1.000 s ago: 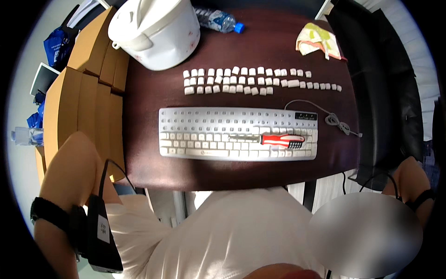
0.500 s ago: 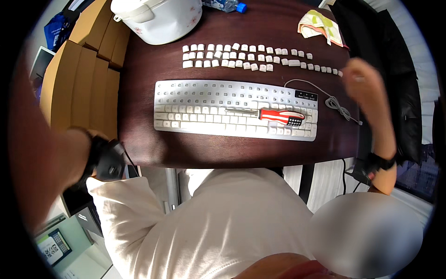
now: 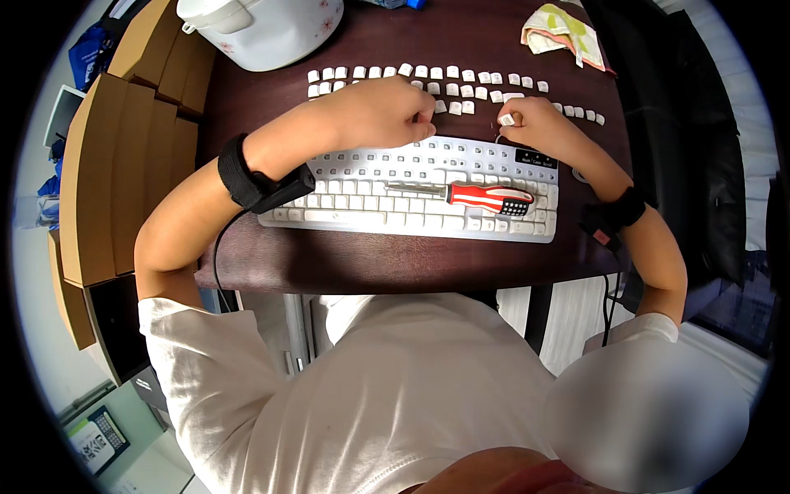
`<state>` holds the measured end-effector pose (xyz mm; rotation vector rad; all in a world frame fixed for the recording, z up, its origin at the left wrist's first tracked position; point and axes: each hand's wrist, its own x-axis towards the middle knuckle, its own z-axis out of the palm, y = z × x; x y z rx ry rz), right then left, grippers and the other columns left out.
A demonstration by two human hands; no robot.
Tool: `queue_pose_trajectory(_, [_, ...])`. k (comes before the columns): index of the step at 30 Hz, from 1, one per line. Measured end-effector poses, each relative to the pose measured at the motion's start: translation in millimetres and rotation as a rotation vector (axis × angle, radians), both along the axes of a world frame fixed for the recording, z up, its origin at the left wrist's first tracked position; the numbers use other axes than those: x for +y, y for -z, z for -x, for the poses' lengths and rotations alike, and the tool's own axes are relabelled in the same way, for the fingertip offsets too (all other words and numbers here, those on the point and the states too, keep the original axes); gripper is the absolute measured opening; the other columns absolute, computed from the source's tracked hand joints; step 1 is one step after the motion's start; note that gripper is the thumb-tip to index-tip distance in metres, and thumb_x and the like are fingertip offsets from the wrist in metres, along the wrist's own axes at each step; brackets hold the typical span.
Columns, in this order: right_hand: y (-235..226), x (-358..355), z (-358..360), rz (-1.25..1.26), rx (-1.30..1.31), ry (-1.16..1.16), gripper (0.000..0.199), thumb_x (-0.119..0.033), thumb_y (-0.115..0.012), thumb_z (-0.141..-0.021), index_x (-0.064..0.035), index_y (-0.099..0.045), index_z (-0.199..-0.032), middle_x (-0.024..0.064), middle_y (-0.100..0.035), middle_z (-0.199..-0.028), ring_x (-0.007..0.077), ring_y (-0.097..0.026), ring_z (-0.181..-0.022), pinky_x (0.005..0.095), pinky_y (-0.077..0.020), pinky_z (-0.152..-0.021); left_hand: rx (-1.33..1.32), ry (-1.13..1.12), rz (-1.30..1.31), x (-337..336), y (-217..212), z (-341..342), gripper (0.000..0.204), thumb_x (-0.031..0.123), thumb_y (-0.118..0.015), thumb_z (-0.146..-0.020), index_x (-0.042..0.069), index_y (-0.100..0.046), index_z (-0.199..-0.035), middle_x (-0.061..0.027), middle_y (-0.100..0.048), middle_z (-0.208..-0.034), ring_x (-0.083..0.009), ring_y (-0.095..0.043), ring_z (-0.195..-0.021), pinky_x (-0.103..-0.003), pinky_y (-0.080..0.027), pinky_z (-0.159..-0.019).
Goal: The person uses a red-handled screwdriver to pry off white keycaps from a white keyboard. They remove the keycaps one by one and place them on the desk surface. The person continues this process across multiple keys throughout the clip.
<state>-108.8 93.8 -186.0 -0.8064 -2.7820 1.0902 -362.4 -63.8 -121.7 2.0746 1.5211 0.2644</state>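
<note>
A white keyboard [image 3: 346,217] lies on the dark table; its upper rows show bare key sockets, its lower rows carry caps. Across it rests a screwdriver [image 3: 490,198] with a red, white and black handle. Beyond the keyboard, loose white keycaps [image 3: 453,72] stand in rows. My left hand [image 3: 383,111] is closed over the rows just above the keyboard's far edge, hiding some caps; whatever its fingertips hold is hidden. Near the keyboard's far right corner, my right hand [image 3: 539,125] pinches a white keycap [image 3: 506,120] between thumb and finger.
A white rice cooker [image 3: 271,37] stands at the far left, beside stacked cardboard boxes [image 3: 107,181]. At the far right lies a folded cloth [image 3: 559,37]. A blue bottle cap [image 3: 416,3] shows at the back edge. A black chair or bag is right of the table.
Both hands have come in over the table from its left and right sides to the keycap rows. My right hand now holds a keycap. The view has shifted slightly.
</note>
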Motion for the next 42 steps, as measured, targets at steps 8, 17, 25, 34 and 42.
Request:
queue_pose_trajectory(8, [-18.9,-5.5,12.7,-0.198,-0.156,-0.036,0.031,-0.028,-0.073,-0.086,0.0027,-0.068,-0.081,0.0145,-0.065,-0.064,0.0283,-0.063,-0.058,0.0413,-0.0480,-0.057,0.077,-0.075,0.027,-25.8,-15.1,6.7,0.021,0.021,-0.060,-0.095,0.001,-0.063,-0.092,-0.0156,-0.064,-0.075,-0.0310,-0.061,-0.068,-0.039,-0.047,-0.065])
queue_pose_trajectory(17, [-14.4,8.6,34.6,0.122,-0.451,-0.055,0.069,-0.055,-0.043,-0.101,0.0017,-0.066,-0.068,0.0096,-0.053,-0.047,0.0212,-0.054,-0.041,0.0376,-0.0462,-0.049,0.043,-0.104,0.069,-52.5,-35.6,22.6,0.022,0.020,-0.061,-0.095,-0.002,-0.063,-0.092,-0.0171,-0.066,-0.082,-0.0333,-0.061,-0.074,-0.040,-0.048,-0.068])
queue_pose_trajectory(25, [-10.5,19.9,30.4,0.194,-0.542,0.045,0.072,-0.057,-0.038,-0.103,-0.0021,-0.053,-0.058,0.0032,-0.045,-0.042,0.0148,-0.049,-0.033,0.0308,-0.0415,-0.040,-0.030,-0.042,0.024,-65.6,-22.2,20.6,0.022,0.020,-0.063,-0.095,-0.002,-0.064,-0.093,-0.0178,-0.064,-0.083,-0.0345,-0.061,-0.078,-0.041,-0.048,-0.070])
queue_pose_trajectory(34, [-20.5,-6.2,15.4,-0.063,-0.207,0.129,0.037,-0.034,-0.069,-0.092,-0.0018,-0.057,-0.077,0.0076,-0.055,-0.056,0.0216,-0.059,-0.049,0.0369,-0.0453,-0.051,-0.024,-0.067,0.062,-77.2,-22.0,15.0,0.023,0.020,-0.063,-0.094,-0.003,-0.064,-0.094,-0.0186,-0.064,-0.082,-0.0361,-0.061,-0.078,-0.042,-0.048,-0.070])
queue_pose_trajectory(42, [-17.9,-12.4,6.4,-0.228,-0.106,-0.061,0.028,-0.021,-0.074,-0.086,-0.0026,-0.053,-0.087,0.0108,-0.059,-0.065,0.0241,-0.057,-0.058,0.0366,-0.0444,-0.056,-0.017,-0.069,-0.026,-84.0,-22.6,14.6,0.022,0.020,-0.065,-0.093,-0.002,-0.065,-0.095,-0.0177,-0.066,-0.083,-0.0352,-0.064,-0.078,-0.041,-0.049,-0.070])
